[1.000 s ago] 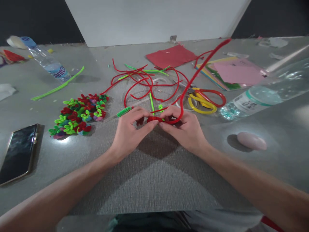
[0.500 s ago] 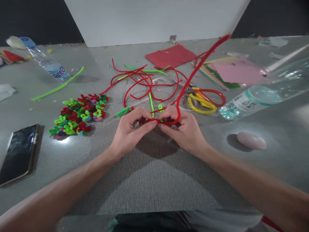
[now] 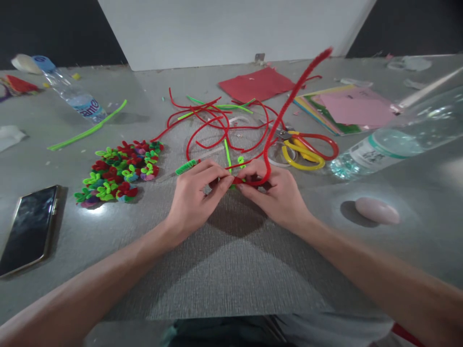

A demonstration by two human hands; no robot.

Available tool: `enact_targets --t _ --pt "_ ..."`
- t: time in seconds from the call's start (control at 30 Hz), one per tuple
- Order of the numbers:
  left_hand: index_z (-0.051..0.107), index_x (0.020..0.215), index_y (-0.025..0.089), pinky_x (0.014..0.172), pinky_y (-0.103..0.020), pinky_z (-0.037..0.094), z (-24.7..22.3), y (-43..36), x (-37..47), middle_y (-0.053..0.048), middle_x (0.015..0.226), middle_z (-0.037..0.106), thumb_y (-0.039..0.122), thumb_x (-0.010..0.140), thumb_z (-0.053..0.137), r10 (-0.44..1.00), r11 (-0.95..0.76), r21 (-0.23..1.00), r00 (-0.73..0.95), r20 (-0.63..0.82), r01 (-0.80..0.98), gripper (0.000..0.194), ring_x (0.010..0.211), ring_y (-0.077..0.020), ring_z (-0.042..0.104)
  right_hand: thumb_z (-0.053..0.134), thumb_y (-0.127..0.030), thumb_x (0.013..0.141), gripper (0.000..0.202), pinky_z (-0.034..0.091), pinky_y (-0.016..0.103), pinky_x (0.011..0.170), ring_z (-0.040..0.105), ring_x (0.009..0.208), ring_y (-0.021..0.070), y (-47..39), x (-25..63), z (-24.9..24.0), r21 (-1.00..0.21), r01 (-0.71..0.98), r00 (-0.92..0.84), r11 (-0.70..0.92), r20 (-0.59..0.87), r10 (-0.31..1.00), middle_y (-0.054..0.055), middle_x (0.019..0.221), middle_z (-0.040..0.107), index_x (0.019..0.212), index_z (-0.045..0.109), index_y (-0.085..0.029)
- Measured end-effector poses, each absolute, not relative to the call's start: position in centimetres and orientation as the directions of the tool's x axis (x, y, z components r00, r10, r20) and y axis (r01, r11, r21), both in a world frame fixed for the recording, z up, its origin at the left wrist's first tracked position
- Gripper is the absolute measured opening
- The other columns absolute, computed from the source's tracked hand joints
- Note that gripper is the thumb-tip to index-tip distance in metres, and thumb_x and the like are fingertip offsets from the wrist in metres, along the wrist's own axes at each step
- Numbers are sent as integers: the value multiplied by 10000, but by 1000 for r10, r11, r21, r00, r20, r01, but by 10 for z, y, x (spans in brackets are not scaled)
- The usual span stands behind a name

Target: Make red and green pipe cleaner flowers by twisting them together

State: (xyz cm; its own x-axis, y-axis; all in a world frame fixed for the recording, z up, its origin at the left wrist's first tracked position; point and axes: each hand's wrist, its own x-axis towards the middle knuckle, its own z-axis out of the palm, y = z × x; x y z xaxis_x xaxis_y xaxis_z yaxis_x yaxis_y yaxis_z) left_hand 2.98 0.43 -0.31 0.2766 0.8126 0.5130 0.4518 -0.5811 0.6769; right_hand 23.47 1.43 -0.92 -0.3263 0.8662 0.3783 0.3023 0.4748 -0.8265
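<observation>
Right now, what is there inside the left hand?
A red fuzzy stem runs into the left hand at the thumb tip; whatever else its curled grasp covers cannot be seen.

Left grip [image 3: 197,193], right grip [image 3: 277,195], both pinched; forearms [image 3: 133,258] angled inward

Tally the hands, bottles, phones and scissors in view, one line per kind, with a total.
Left hand and right hand: 2
Left bottle and right bottle: 2
Phone: 1
Scissors: 1 pair
Total: 6
</observation>
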Motion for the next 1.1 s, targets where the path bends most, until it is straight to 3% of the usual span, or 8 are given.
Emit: enact_targets --t 0.1,0.23,0.47,0.87,1.1 --pt "726 1020 217 801 -323 529 -3 4 30 -27 926 750 201 997 671 818 -571 672 258 515 471 62 833 -178 679 714 -230 939 16 484 318 745 638 798 174 14 235 -9 -835 319 -315 448 352 881 3 845 724 924 717 -223" --pt "701 961 218 778 -305 540 -3 3 31 -1 866 730 157 941 719 811 -574 669 219 542 471 66 784 -164 669 714 -232 941 43 475 309 714 624 760 162 15 236 -9 -830 320 -309 458 365 878 -6 816 710 901 704 -220" --pt "713 948 220 785 -313 540 -5 5 30 -9 871 740 230 989 716 820 -564 659 240 520 498 42 802 -173 679 715 -221 956 46 485 316 743 648 790 172 16 236 -8 -804 343 -330 486 381 864 2 844 729 911 719 -224" --pt "726 951 207 814 -323 547 -8 9 30 -32 924 750 273 1013 657 923 -365 884 241 301 292 114 867 -187 690 721 -236 962 63 495 309 749 641 794 175 16 235 -7 -810 312 -322 497 402 857 4 847 733 900 727 -229" --pt "732 961 206 754 -309 524 -7 11 29 -30 901 725 277 1004 638 934 -320 917 240 264 239 125 814 -174 646 721 -212 950 37 484 317 761 641 810 176 17 236 -8 -821 320 -286 473 392 874 0 872 731 922 721 -235"
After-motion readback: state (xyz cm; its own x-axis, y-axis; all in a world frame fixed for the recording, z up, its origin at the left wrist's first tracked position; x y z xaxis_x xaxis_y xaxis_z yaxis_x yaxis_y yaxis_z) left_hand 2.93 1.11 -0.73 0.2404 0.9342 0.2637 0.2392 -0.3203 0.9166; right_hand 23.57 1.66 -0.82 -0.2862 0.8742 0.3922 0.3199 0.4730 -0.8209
